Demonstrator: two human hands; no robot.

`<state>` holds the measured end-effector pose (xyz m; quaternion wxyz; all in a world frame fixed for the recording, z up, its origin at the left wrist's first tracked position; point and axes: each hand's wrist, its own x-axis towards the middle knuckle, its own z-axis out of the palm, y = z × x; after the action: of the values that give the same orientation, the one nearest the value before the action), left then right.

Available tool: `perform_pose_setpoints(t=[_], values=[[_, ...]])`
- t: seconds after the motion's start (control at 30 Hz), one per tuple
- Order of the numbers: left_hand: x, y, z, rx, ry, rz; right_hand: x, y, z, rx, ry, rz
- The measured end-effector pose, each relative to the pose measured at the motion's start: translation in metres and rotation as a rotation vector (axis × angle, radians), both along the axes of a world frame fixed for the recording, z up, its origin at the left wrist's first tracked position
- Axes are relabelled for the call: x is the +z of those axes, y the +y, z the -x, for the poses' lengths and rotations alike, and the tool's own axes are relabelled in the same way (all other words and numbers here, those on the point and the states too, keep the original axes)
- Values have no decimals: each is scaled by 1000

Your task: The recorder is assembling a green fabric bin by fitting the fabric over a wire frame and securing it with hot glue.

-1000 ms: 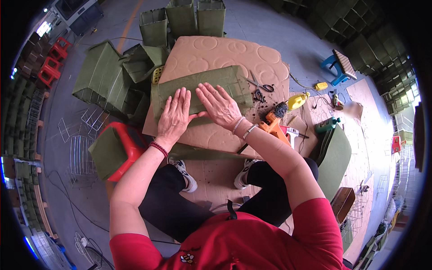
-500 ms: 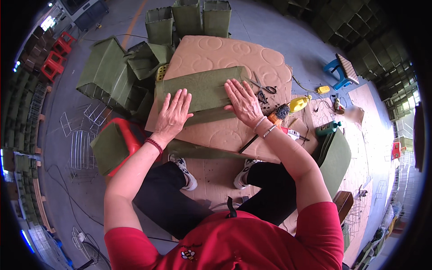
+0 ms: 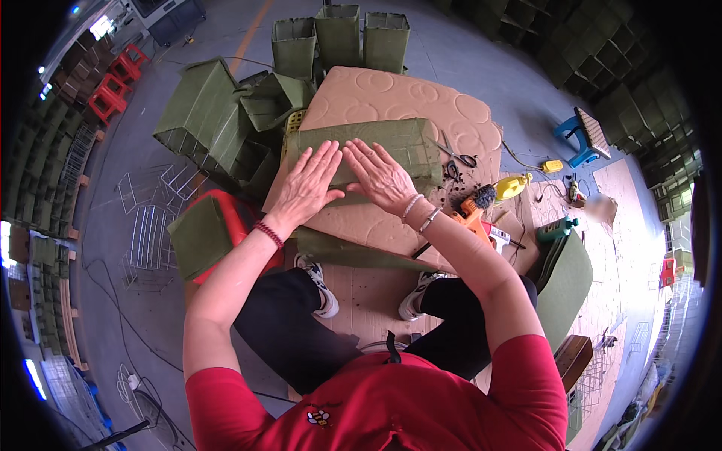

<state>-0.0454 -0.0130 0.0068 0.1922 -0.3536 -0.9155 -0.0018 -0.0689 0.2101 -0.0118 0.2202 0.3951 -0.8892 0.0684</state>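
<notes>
- Far left: red stools [image 3: 109, 98] stood on the grey floor [image 3: 113, 161].
- Left, nearer: bare wire frames [image 3: 150, 234] lay on the floor.
- Just right of these, farther off: a large green box [image 3: 197, 113] lay tilted, its open end facing near, with other green forms pressed close beside it.
- Near left: a red seat [image 3: 235, 214] carried a folded green sheet [image 3: 201, 237].
- Far middle: three tall green bins [image 3: 338, 37] stood upright in a row, beyond the cardboard-topped desk [image 3: 398, 86], whose cover showed pressed rings.
- Left grip [image 3: 307, 185]: released, nothing grasped. Palm down, fingers straight, over the left near part of the green fabric piece [image 3: 414, 146]. Red bracelet [image 3: 268, 234] at the wrist.
- That piece lay lengthwise across the middle of the desk.
- Right grip [image 3: 378, 177]: also released, flat and angled inward over the same piece. Fingertips sat near the left hand's; could not tell whether the thumbs touched.
- Right of the piece: scissors [image 3: 468, 160], blades apart, dark scraps around them.
- Farther right: an orange tool [image 3: 470, 218] with a dark fuzzy clump, then a yellow bottle [image 3: 511, 186].
- Right: a green bottle [image 3: 555, 229] near stacked green sheets [image 3: 568, 278].
- Far right: a blue stool [image 3: 577, 143].
</notes>
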Motion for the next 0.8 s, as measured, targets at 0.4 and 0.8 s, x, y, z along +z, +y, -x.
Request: perform_pose_setpoints(t=[0.4, 0.8], values=[[-33, -98, -17, 238, -417, -831, 4, 75, -19, -427, -62, 361], [28, -38, 28, 163, -1025, -1497, -47, 93, -21, -221, -861, 1559]])
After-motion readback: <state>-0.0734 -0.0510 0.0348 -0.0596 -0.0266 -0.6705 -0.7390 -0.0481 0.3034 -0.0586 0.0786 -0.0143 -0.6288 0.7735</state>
